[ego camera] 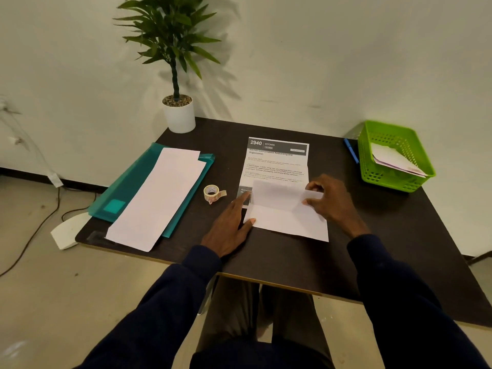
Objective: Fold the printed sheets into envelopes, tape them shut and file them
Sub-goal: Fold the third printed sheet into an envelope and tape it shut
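**Paper flap at risk of a crooked crease**

Lying mid-surface (292, 262), the printed sheet (277, 166) is showing its near flap folded up toward 12 o'clock. If either hand is slipping, the side edges could be drifting out of line and the crease setting skewed. The left hand (231, 225), at the sheet's 9 o'clock edge, is pressing flat with straight fingers. The right hand (332, 203), at 3 o'clock, is pinching the flap's edge with curled fingers.

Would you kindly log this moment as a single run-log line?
step: folding printed sheet | left hand presses sheet flat | right hand pinches folded flap | tape roll beside sheet
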